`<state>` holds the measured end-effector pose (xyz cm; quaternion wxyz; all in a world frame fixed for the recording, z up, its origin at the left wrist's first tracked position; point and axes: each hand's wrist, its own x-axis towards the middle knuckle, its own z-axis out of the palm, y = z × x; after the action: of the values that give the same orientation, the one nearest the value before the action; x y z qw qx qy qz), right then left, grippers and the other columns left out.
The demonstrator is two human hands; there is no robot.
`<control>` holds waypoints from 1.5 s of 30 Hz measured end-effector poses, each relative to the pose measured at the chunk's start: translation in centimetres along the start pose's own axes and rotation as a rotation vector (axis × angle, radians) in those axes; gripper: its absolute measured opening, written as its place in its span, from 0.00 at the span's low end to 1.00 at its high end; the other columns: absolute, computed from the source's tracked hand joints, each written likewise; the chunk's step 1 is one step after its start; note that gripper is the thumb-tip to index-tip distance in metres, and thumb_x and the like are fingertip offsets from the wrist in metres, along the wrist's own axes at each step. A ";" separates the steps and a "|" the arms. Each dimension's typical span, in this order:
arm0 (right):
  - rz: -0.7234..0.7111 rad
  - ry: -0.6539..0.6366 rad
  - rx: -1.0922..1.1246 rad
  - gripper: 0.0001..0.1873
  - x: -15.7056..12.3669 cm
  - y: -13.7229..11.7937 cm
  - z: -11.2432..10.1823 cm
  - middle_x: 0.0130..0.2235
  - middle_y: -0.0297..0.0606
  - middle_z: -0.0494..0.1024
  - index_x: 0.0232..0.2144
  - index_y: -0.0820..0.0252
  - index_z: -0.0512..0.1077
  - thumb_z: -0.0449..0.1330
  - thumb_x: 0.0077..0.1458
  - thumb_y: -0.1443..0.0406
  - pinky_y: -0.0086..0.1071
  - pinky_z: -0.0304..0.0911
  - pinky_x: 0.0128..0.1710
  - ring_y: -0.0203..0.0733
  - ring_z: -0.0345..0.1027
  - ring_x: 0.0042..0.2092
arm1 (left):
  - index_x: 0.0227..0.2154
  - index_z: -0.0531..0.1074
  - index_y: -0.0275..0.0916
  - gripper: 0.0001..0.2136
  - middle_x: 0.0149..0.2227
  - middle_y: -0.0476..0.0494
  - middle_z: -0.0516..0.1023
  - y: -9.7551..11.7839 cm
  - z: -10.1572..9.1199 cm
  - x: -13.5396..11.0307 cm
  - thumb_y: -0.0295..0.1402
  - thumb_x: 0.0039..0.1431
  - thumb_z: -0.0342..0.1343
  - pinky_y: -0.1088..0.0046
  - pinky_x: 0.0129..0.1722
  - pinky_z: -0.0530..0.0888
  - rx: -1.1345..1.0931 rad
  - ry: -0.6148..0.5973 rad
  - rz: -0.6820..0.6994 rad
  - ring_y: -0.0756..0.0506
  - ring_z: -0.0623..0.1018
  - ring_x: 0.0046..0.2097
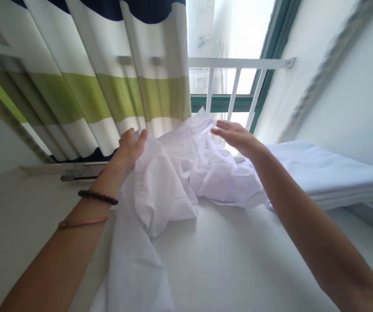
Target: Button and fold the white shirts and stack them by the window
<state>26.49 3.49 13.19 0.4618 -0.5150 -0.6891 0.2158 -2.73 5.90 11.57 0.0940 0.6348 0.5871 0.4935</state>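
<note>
A rumpled white shirt [173, 173] is spread over the white surface, with its left part hanging down toward me in a long fold. My left hand [132, 145] pinches the upper left edge of the shirt between thumb and fingers. A dark beaded bracelet and a thin reddish band circle that forearm. On the other side, my right hand [235, 135] is open, its fingers stretched out beside the raised upper edge of the shirt. Whether those fingertips touch the cloth, I cannot tell.
A folded stack of white cloth [316, 169] lies at right by the wall. Behind stands a white railing [238, 63] before a green-framed window. A striped curtain [108, 95] hangs at left, above a dark flat object [87, 171] by the surface's edge.
</note>
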 end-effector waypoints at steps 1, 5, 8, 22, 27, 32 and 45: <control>-0.012 -0.029 -0.127 0.24 -1.3 -0.1 -0.1 0.52 0.49 0.72 0.50 0.64 0.69 0.59 0.54 0.57 0.40 0.66 0.49 0.48 0.67 0.52 | 0.53 0.60 0.22 0.27 0.60 0.24 0.57 -0.2 -0.2 -1.0 0.40 0.59 0.54 0.53 0.61 0.48 0.086 -0.021 0.015 0.33 0.55 0.62; 0.178 -0.564 -0.439 0.19 -5.6 -0.3 0.0 0.33 0.44 0.79 0.30 0.65 0.75 0.55 0.57 0.55 0.34 0.68 0.36 0.42 0.74 0.34 | 0.42 0.70 0.33 0.29 0.39 0.39 0.75 0.7 -1.1 -6.6 0.56 0.59 0.41 0.59 0.46 0.68 0.454 -0.676 -0.020 0.39 0.74 0.42; 0.349 -0.867 -0.550 0.18 -6.8 0.8 1.8 0.30 0.44 0.79 0.25 0.66 0.74 0.57 0.55 0.56 0.31 0.68 0.30 0.40 0.73 0.29 | 0.43 0.70 0.39 0.30 0.35 0.42 0.77 2.4 -0.5 -11.0 0.60 0.54 0.43 0.65 0.36 0.70 0.607 -1.077 0.047 0.40 0.76 0.35; 0.132 -0.434 -0.871 0.12 -7.3 6.7 6.1 0.49 0.50 0.70 0.43 0.61 0.69 0.49 0.61 0.65 0.34 0.62 0.34 0.49 0.72 0.42 | 0.42 0.69 0.35 0.14 0.44 0.35 0.75 -3.9 2.5 -9.3 0.36 0.65 0.40 0.63 0.43 0.70 0.626 -0.608 0.194 0.39 0.75 0.45; 0.201 -0.358 -0.675 0.14 -6.0 5.0 0.2 0.26 0.39 0.74 0.40 0.61 0.65 0.42 0.64 0.62 0.30 0.60 0.25 0.39 0.67 0.23 | 0.41 0.65 0.34 0.20 0.37 0.41 0.75 -2.9 -0.8 -6.7 0.42 0.67 0.33 0.70 0.38 0.70 0.455 -0.305 0.062 0.43 0.74 0.38; 0.103 0.308 -0.626 0.12 -5.9 3.6 -3.7 0.37 0.44 0.74 0.39 0.59 0.68 0.47 0.59 0.61 0.37 0.64 0.37 0.47 0.69 0.38 | 0.48 0.64 0.37 0.18 0.39 0.45 0.75 -3.0 -3.2 -5.2 0.43 0.61 0.47 0.72 0.41 0.70 0.233 -0.059 -0.036 0.46 0.74 0.38; -0.001 -0.457 -0.541 0.26 -7.1 2.1 0.4 0.38 0.43 0.76 0.39 0.59 0.74 0.43 0.62 0.50 0.35 0.63 0.40 0.44 0.69 0.39 | 0.34 0.73 0.41 0.14 0.31 0.47 0.74 1.7 -2.4 -10.1 0.43 0.58 0.47 0.72 0.33 0.69 0.532 -0.939 0.281 0.45 0.74 0.33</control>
<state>27.51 -2.08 8.43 0.1426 -0.5568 -0.8071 0.1347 -1.57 -4.13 8.77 0.1155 0.8605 0.4961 0.0004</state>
